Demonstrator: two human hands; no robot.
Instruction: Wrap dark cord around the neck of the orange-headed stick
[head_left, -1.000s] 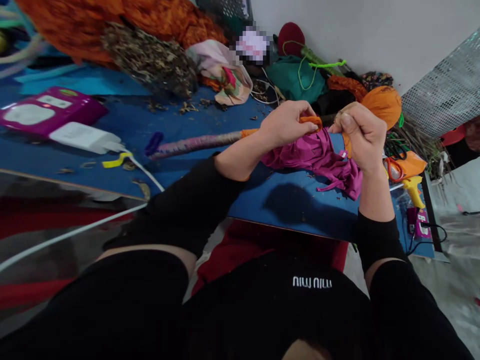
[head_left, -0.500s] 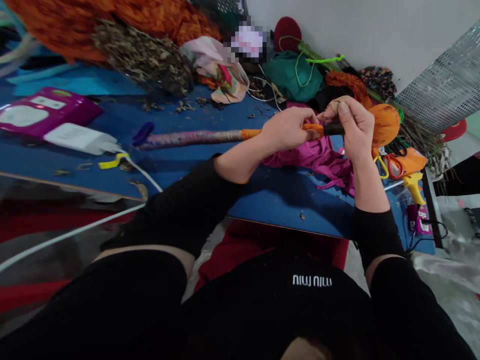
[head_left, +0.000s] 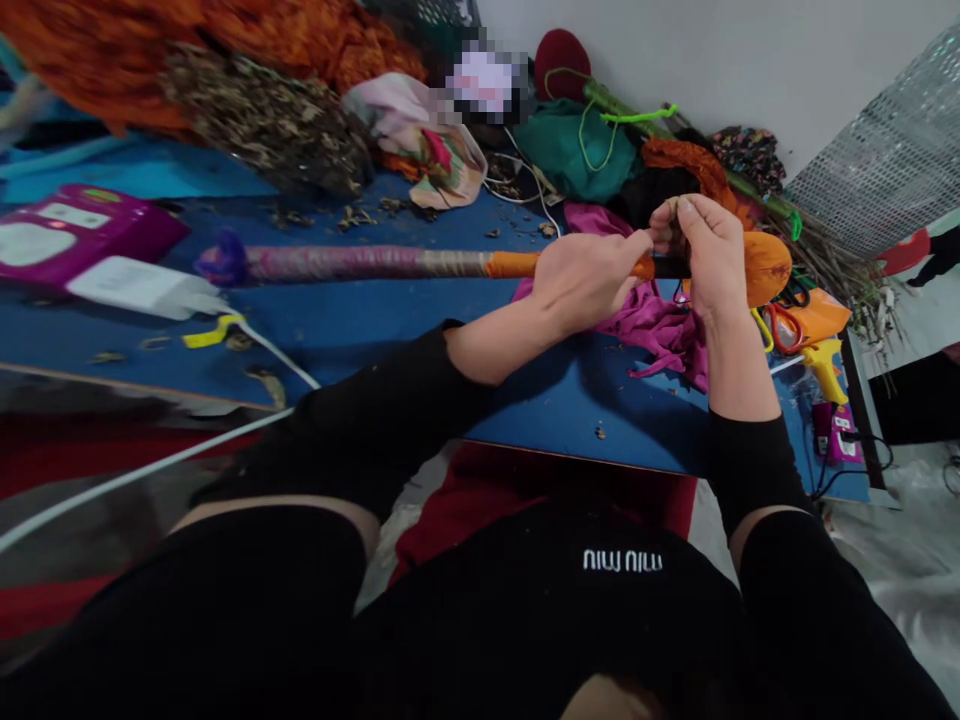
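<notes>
Left hand (head_left: 592,275) wrapped tight on stick, right hand (head_left: 709,245) pinched close by

And there it was, the wrapped stick (head_left: 337,262), running sideways over the blue worktop (head_left: 420,330), a blue-violet tuft (head_left: 223,262) at its left end! The left hand had its fingers curled around the orange-covered stretch, a firm hold. Just beside it, the right hand was up by the dark section, thumb and fingers drawn together in a narrow pinch; whether anything sat between those fingertips was too small to tell.

Below the hands lay a crumpled magenta cloth (head_left: 660,335). Over on the right, an orange bundle (head_left: 769,270) showed just past the right hand, with red-handled scissors (head_left: 785,330) and a yellow glue gun (head_left: 827,370) nearer the edge. Far left, well apart from both hands, sat a purple power strip (head_left: 135,230). Behind the hands, a teal cloth (head_left: 577,150) lay bunched.
</notes>
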